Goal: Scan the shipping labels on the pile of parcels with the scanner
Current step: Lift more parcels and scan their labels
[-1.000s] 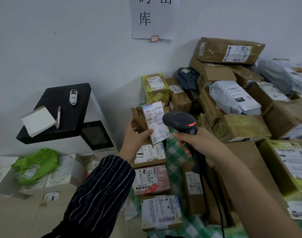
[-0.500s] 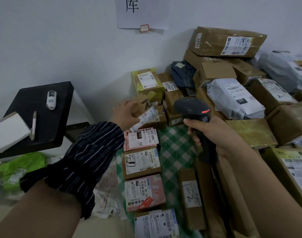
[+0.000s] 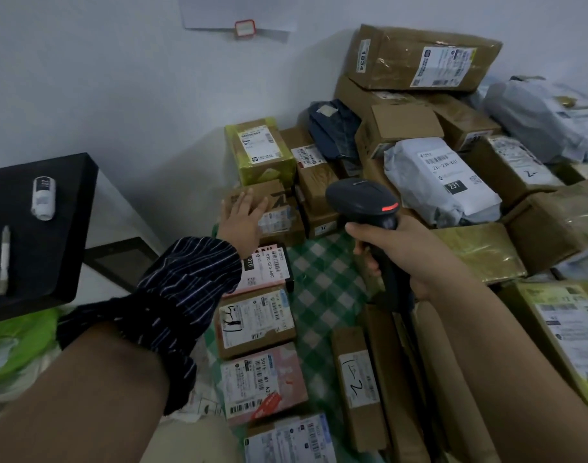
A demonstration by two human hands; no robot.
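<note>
**The small box (image 3: 279, 212) lying left of the scanner (image 3: 363, 202)**

The pile of parcels (image 3: 419, 128) is filling the surface's (image 3: 322, 279) far right corner. The left hand (image 3: 242, 218), fingers flat, is resting on that box; the right hand (image 3: 403, 259) is gripping the scanner.

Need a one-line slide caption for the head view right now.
Left hand rests flat on a small cardboard parcel while right hand grips the scanner.

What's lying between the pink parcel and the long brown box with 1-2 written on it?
Only a bare strip of green checked cloth separates the pink parcel from the long box; the head view shows it.
</note>
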